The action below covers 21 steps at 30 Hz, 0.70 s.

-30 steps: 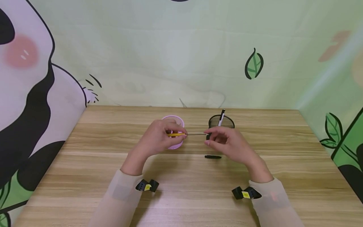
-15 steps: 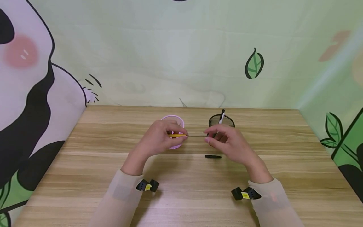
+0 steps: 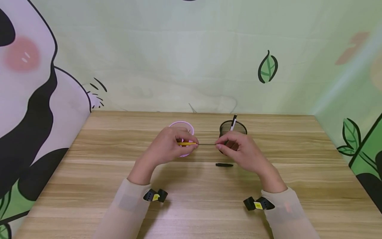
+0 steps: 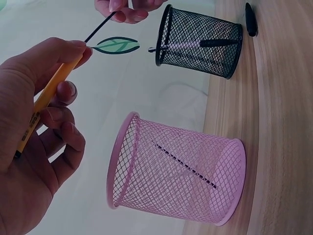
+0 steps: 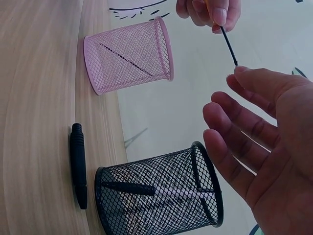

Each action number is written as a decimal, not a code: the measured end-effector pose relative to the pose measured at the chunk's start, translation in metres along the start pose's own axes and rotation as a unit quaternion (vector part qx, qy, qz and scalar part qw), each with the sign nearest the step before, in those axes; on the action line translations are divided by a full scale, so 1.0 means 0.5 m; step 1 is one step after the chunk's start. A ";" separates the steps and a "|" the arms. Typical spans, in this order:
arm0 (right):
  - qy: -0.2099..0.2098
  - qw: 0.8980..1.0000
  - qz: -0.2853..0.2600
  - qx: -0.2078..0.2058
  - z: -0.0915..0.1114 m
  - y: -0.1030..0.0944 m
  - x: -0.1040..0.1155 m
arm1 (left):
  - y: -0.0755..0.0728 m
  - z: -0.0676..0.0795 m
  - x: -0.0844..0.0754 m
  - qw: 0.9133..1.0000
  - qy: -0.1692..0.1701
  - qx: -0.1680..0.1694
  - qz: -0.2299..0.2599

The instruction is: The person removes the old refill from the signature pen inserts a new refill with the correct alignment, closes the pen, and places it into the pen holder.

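Note:
In my left hand (image 3: 171,144) I grip a yellow pen barrel (image 4: 56,83) between thumb and fingers. A thin dark pen refill (image 3: 207,144) sticks out of its right end. My right hand (image 3: 241,149) pinches the far end of that refill between thumb and index fingertip; its other fingers are loosely spread in the right wrist view. Behind my left hand stands a pink mesh pen cup (image 4: 176,169) with a thin dark stick inside. Behind my right hand is a black mesh pen cup (image 5: 159,191) holding a white and black pen (image 3: 233,122).
A short black pen-shaped piece (image 3: 224,165) with a ridged end lies on the wooden table (image 3: 197,205), in front of the black cup. A printed cloth backdrop (image 3: 179,66) hangs behind the table's far edge.
My right thumb and index finger have come together on the refill's end, where the thumb was apart before. The left hand and pen barrel have shifted slightly right and nearer.

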State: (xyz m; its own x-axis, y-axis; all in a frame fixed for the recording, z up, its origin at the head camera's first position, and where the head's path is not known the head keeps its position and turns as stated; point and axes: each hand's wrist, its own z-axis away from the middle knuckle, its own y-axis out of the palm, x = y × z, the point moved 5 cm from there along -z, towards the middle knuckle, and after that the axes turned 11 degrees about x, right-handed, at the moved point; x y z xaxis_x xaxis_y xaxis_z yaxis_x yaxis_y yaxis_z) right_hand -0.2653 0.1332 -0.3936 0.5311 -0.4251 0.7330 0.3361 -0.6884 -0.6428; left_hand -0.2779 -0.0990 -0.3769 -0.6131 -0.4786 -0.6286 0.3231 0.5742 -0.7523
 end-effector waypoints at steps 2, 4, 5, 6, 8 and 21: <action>-0.002 1.000 0.000 -0.001 0.000 0.000 0.000 | 0.001 0.000 0.000 1.000 0.002 0.001 -0.002; -0.003 1.000 0.002 -0.002 0.000 0.000 0.000 | 0.001 0.000 0.000 1.000 0.004 0.002 -0.003; -0.003 1.000 0.002 -0.003 -0.001 0.000 0.000 | 0.001 -0.001 0.000 1.000 0.004 0.003 -0.002; -0.002 1.000 0.003 -0.003 -0.001 0.000 0.000 | 0.001 -0.001 0.000 1.000 0.005 0.004 -0.001; -0.001 1.000 0.004 -0.004 -0.001 0.000 0.000 | 0.002 -0.001 0.001 1.000 0.005 0.006 -0.001; 0.003 1.000 0.009 -0.006 0.000 -0.002 -0.001 | 0.002 -0.001 0.000 1.000 0.010 0.005 -0.009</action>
State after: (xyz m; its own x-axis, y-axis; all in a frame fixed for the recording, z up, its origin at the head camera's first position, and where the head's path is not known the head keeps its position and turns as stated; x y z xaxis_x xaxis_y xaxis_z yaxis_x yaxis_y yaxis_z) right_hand -0.2658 0.1341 -0.3933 0.5326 -0.4411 0.7223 0.3166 -0.6876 -0.6534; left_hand -0.2781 -0.0980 -0.3776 -0.6339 -0.4749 -0.6104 0.3187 0.5587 -0.7657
